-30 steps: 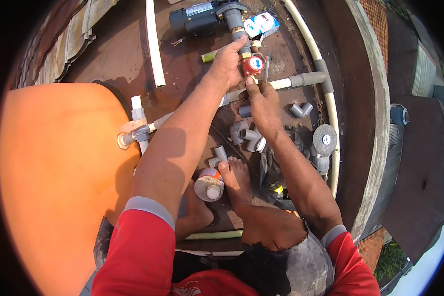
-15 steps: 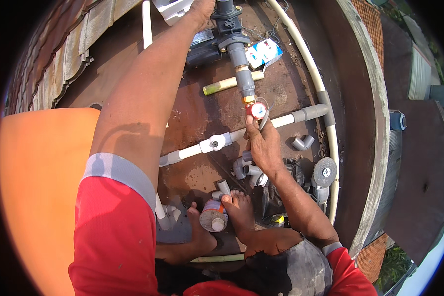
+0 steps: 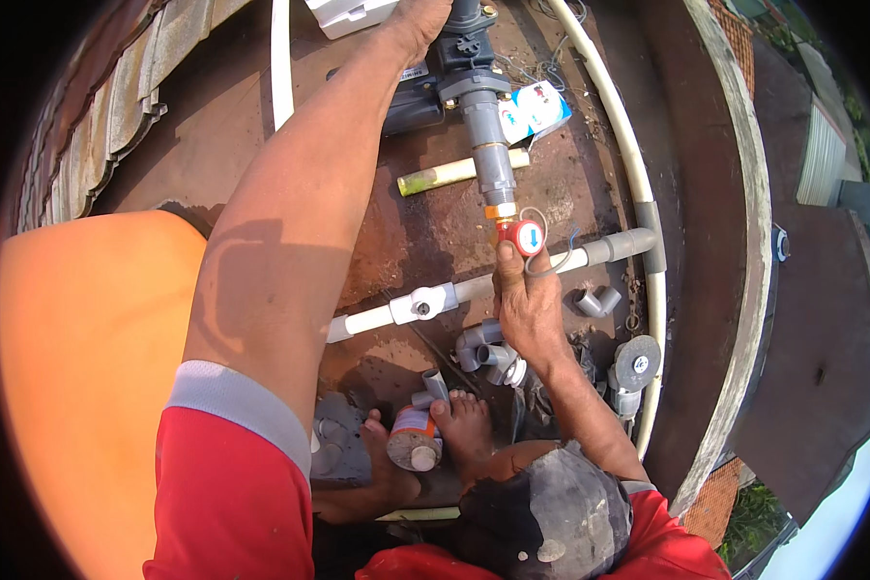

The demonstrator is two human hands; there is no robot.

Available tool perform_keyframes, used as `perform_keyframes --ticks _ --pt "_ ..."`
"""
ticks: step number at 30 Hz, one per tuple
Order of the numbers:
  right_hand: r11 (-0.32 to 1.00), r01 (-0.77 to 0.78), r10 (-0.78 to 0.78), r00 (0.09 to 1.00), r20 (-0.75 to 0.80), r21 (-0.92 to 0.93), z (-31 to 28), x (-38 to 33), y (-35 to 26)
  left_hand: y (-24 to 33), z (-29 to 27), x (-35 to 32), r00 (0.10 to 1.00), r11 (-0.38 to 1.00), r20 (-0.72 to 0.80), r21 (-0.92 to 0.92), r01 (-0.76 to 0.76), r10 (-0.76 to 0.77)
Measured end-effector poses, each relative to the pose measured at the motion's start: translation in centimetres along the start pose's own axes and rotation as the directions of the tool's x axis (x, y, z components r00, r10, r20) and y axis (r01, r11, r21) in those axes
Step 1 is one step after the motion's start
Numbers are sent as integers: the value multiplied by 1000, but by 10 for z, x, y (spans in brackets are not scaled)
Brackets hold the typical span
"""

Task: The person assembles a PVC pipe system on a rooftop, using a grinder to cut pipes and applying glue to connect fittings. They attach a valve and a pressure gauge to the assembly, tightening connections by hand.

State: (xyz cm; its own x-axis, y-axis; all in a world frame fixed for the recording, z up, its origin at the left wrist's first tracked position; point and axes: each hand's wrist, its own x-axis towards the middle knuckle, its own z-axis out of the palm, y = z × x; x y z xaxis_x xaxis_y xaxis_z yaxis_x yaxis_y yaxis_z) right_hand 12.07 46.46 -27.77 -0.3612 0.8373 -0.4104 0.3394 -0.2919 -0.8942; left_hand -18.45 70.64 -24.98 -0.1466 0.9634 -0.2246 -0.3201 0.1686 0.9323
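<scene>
Red fitting (image 3: 528, 238) is pinched by my right hand (image 3: 532, 309); the grip of my left hand (image 3: 421, 24) I cannot tell.

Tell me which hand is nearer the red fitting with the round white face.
Right. The right hand holds the red fitting; the left hand is farther off, beyond it at the picture's top edge, partly cut off.

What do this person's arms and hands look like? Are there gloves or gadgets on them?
The left hand, partly cut off by the top edge, and the right hand show no gloves. No gadgets show on the bare forearms. The short sleeves are red, ending in pale grey bands.
</scene>
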Motion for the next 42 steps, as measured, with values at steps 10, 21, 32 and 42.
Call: perform_keyframes --ticks 10,21,32,42 --pt "952 53 -75 995 -63 -302 -1 3 -20 -2 2 -8 998 998 -18 10 -65 66" --pt "990 -55 52 998 32 131 -4 3 -16 -6 -3 -3 993 991 -18 65 -117 119" --pt "913 -41 3 996 94 407 -9 15 -14 -7 -1 -6 993 988 -24 100 -116 119" --pt "999 -15 15 1000 -10 30 -3 23 -27 0 -10 -7 996 985 -42 155 -74 81"
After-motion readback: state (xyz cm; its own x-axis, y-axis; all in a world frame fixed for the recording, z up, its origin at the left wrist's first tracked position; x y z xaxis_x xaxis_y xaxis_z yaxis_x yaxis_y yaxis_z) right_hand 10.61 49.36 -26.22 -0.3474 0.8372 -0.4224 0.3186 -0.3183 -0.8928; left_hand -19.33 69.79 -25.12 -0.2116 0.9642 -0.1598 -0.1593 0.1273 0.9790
